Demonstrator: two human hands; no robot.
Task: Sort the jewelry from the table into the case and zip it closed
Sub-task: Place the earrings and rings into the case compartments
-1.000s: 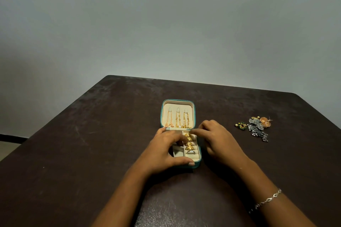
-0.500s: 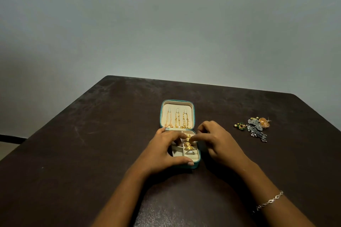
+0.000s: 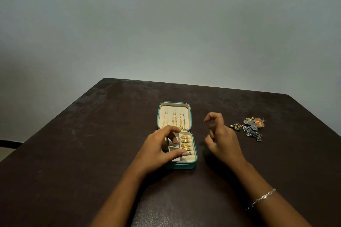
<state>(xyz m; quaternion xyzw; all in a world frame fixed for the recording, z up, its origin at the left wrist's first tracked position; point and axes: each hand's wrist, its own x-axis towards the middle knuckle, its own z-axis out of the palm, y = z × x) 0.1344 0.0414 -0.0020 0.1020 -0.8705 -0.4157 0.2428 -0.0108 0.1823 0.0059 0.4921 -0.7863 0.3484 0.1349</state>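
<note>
A small teal jewelry case (image 3: 194,160) lies open in the middle of the dark table (image 3: 73,153). Its lid (image 3: 174,105) holds three gold chains (image 3: 174,120). Several gold rings (image 3: 185,143) and one silver ring (image 3: 189,152) sit in the ring rolls of the base. My left hand (image 3: 158,150) rests over the base's left compartments, fingers spread, thumb near the silver ring. My right hand (image 3: 220,136) hovers to the right of the case with its fingers curled apart and nothing in them. A pile of loose jewelry (image 3: 252,128) lies further right.
A green-and-gold piece (image 3: 236,126) sits just left of the pile, closest to my right hand. A silver bracelet (image 3: 262,199) is on my right wrist. The table's far edge meets a plain grey wall (image 3: 166,33).
My right hand has lifted off the ring rolls and moved right, away from the case, toward the pile. My left hand has stayed on the base.
</note>
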